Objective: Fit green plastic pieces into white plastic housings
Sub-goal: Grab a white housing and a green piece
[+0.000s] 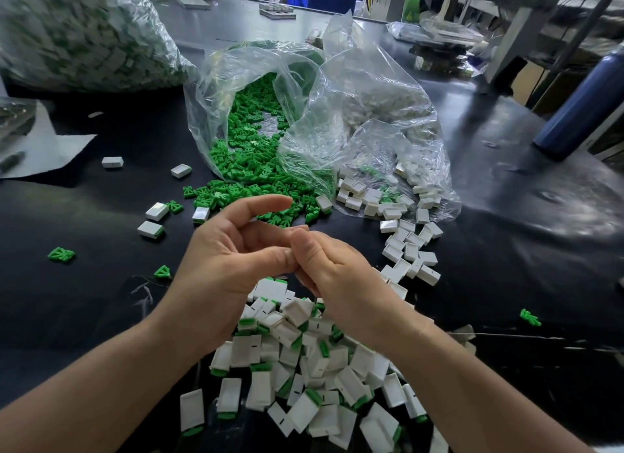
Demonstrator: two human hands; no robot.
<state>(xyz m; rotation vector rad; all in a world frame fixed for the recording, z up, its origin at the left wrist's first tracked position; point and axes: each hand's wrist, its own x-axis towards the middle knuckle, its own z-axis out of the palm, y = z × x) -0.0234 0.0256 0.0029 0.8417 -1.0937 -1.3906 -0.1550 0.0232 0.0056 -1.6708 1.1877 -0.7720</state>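
Fingers (266, 204) of the left hand (223, 260) curl loosely; those of the right hand (341, 280) bunch against them, possibly pinching something.

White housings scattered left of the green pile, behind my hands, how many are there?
5 white housings: two farther back, three nearer, by the green pile. Others may be hidden.
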